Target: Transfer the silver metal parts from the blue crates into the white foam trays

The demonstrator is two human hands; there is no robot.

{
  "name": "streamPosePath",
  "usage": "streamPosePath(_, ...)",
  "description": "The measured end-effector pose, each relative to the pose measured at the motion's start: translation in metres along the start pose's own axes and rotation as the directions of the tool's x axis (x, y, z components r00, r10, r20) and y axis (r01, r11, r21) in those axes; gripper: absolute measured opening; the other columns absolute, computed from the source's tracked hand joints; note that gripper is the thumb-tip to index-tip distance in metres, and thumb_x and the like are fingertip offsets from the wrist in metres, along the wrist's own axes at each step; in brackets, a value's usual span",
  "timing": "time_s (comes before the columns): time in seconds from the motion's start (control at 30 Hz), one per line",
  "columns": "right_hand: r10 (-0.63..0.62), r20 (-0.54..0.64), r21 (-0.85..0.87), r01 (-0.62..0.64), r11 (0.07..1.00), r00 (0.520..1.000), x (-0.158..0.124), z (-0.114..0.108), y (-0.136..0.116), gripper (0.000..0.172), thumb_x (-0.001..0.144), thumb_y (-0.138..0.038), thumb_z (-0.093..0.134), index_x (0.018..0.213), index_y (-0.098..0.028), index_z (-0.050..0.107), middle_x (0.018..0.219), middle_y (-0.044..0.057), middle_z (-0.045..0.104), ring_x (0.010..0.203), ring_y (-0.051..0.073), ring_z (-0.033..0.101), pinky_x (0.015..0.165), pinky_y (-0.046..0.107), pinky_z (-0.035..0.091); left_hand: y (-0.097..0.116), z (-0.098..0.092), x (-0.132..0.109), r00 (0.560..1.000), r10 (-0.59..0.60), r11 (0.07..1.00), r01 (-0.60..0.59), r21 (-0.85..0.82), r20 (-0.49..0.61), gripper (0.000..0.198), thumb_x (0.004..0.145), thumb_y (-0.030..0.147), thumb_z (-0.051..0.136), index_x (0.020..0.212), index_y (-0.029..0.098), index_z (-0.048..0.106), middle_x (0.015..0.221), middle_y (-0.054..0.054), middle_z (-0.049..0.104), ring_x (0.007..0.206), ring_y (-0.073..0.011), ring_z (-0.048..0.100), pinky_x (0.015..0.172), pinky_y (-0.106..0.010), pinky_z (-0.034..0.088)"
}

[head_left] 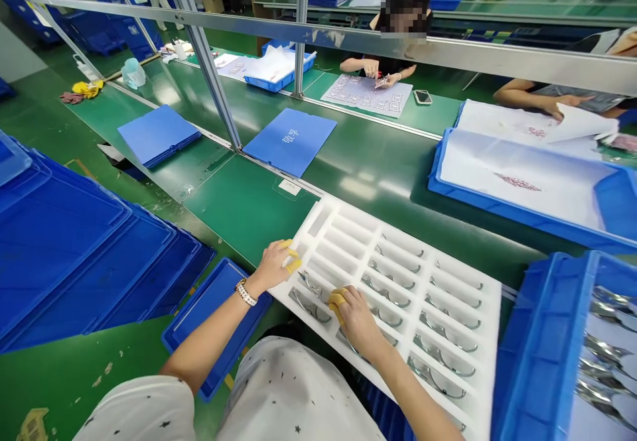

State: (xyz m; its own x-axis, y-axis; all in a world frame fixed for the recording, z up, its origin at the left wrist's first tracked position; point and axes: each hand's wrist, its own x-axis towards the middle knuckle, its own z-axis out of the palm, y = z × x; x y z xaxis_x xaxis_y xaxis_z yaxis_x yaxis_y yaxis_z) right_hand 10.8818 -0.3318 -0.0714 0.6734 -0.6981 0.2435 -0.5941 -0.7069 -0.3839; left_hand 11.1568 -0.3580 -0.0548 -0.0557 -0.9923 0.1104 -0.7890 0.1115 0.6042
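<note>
A white foam tray with rows of slots lies at a slant before me. Curved, shiny metal pieces fill many slots, while several slots at its upper left hold none. My left hand is at the tray's left edge, its fingers bent and a little apart, with yellow covers on the fingertips and nothing visible between them. Over the lower left slots is my right hand, its yellow-covered fingers pressed together beside a metal piece. Whatever those fingertips hold is hidden.
Blue crates with metal parts stand right of the tray; stacked blue bins are at left. Blue folders lie on the green table. A metal frame crosses above. Two people work opposite, near a paper-lined blue tray.
</note>
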Motion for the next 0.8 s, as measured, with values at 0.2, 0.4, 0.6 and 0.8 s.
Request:
streamPosePath(0.2,-0.020,-0.065,-0.024,0.018,1.000,0.998,-0.004,0.004,0.012,0.025,0.090,-0.001,0.042,0.089,-0.018,0.060,0.108,0.009,0.065,0.106,0.025,0.051,0.085,0.040,0.043,-0.020,0.031,-0.001,0.998,-0.032,0.997,0.029,-0.069,-0.046,0.052,0.089,0.020,0.055,0.141,0.020,0.050,0.144,-0.013,0.055,0.135,-0.0263,0.051,0.116,-0.048,0.041)
streamPosePath(0.4,-0.071,-0.050,-0.132,0.064,0.989,0.996,0.000,0.022,0.014,0.026,0.095,-0.007,0.041,0.086,-0.017,0.064,0.126,0.013,0.062,0.141,0.031,0.034,0.114,0.058,0.031,-0.021,0.033,-0.003,0.997,-0.077,0.995,0.075,-0.065,-0.020,0.063,0.085,0.007,0.044,0.148,0.018,0.043,0.139,-0.013,0.058,0.130,-0.0243,0.055,0.115,-0.043,0.044)
streamPosePath(0.6,0.100,0.264,-0.124,-0.069,0.990,0.959,0.020,0.020,0.008,0.034,0.089,-0.003,0.041,0.091,-0.017,0.072,0.141,0.015,0.056,0.147,0.035,0.027,0.118,0.070,0.013,-0.009,0.021,0.001,0.958,-0.264,0.963,0.256,0.080,0.109,0.060,0.088,0.012,0.043,0.148,0.015,0.043,0.129,-0.013,0.065,0.123,-0.0244,0.060,0.110,-0.039,0.046)
streamPosePath(0.8,0.082,0.307,-0.150,-0.037,0.988,0.948,0.020,-0.002,-0.017,0.031,0.093,-0.015,0.045,0.108,-0.018,0.072,0.142,0.016,0.055,0.143,0.036,0.032,0.114,0.073,0.022,-0.010,0.013,0.003,0.953,-0.280,0.951,0.260,0.164,0.112,0.064,0.088,0.023,0.040,0.151,0.014,0.037,0.149,-0.011,0.053,0.135,-0.0263,0.052,0.111,-0.038,0.044)
